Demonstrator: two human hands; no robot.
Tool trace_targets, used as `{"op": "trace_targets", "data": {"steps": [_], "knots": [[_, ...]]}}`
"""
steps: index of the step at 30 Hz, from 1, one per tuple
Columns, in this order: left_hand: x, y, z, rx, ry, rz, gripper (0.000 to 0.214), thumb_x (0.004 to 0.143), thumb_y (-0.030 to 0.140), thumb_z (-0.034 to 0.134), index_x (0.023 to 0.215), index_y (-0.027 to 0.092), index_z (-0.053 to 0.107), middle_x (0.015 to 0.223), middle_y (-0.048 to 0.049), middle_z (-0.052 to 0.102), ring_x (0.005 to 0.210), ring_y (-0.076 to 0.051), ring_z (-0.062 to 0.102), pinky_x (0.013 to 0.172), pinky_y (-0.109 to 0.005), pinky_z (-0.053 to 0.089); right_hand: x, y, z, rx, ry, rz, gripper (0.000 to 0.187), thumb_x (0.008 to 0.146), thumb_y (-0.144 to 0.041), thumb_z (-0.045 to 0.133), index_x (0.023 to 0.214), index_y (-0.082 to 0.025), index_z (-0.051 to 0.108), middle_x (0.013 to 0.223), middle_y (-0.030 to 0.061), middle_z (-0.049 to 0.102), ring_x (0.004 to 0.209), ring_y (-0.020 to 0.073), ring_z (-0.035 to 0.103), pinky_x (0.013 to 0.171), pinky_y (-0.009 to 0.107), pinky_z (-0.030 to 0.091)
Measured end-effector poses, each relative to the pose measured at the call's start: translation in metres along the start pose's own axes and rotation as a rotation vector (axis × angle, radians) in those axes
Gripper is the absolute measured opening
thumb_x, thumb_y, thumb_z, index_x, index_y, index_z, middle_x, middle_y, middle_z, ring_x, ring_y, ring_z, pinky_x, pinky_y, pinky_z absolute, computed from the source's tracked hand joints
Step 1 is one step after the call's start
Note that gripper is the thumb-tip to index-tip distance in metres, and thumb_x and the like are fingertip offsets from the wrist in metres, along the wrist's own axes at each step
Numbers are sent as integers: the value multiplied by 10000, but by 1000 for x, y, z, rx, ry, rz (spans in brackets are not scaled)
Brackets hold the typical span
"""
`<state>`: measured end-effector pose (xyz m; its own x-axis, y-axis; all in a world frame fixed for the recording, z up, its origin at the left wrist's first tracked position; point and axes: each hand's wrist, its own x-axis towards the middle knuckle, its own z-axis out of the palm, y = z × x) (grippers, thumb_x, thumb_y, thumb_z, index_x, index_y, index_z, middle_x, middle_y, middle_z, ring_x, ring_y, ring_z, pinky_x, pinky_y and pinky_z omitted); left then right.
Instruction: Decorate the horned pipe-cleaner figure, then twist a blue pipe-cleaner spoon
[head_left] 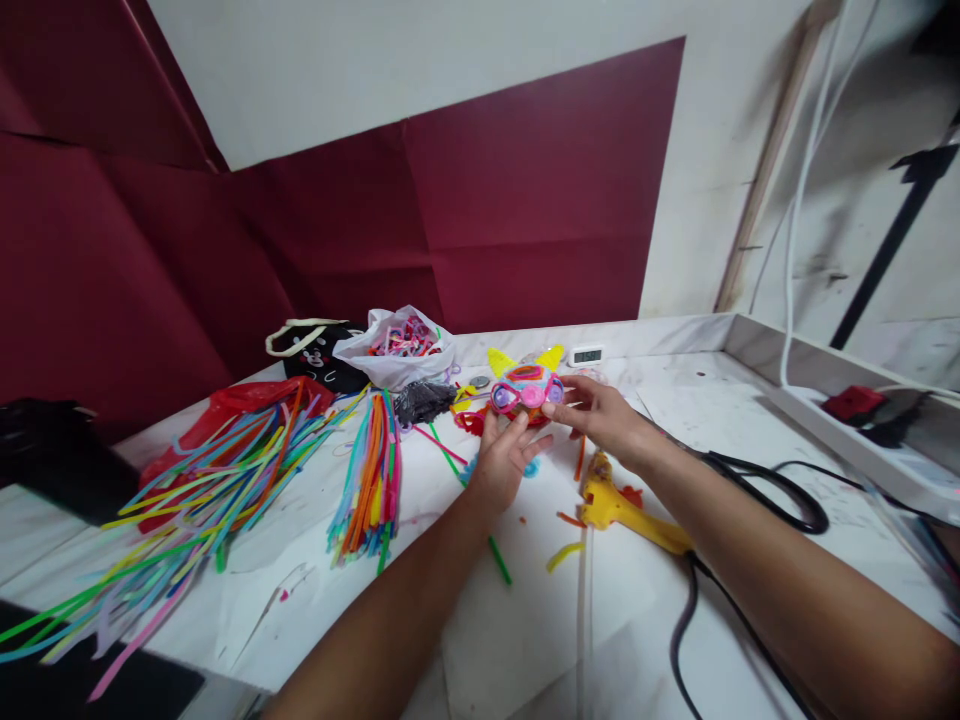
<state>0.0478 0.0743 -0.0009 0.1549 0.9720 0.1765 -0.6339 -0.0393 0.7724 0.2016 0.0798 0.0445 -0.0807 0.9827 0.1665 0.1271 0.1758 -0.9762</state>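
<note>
A colourful pipe-cleaner animal head (527,388) with yellow pointed ears, pink-rimmed purple eyes and a pink nose sits upright between my hands. My left hand (501,462) grips it from below at its lower left, thumb near the front and other fingers partly hidden. On the opposite side, my right hand (598,418) holds it with thumb and fingertips at its right edge. A yellow glue gun (630,515) lies beneath my right forearm, its nozzle end stained brown. Short pipe-cleaner pieces, including a yellow one (564,556), are scattered nearby.
Loose pipe cleaners (225,480) spread over the left, beside a neat bundle (373,480). Behind stand a white bag (360,350) of coiled scraps and a black pouch (319,358). A small digital clock (586,356) and power strip (862,440) are right; black cables cross there.
</note>
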Motion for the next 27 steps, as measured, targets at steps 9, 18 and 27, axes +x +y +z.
{"op": "trace_targets", "data": {"steps": [9,18,27], "knots": [[0,0,0,34,30,19,519,734,260,789,1155,285,486,1120,-27,667,981,-201,676,863,-418,533,-3,-6,-1,46,-15,31,683,670,-351,814,1259,-126,552,994,87,639,808,167,618,533,227,506],[-2,0,2,92,36,55,532,750,221,759,1189,289,467,1156,-43,648,1070,-225,647,853,-411,551,-6,-9,0,20,-14,37,706,635,-382,832,1249,-149,574,990,74,640,850,177,622,588,239,518],[-3,1,2,71,52,33,620,755,268,759,1279,298,429,1122,-44,667,1018,-222,672,851,-423,558,-6,-8,1,1,-19,23,657,647,-472,817,1188,-159,614,985,88,676,871,198,649,565,238,523]]}}
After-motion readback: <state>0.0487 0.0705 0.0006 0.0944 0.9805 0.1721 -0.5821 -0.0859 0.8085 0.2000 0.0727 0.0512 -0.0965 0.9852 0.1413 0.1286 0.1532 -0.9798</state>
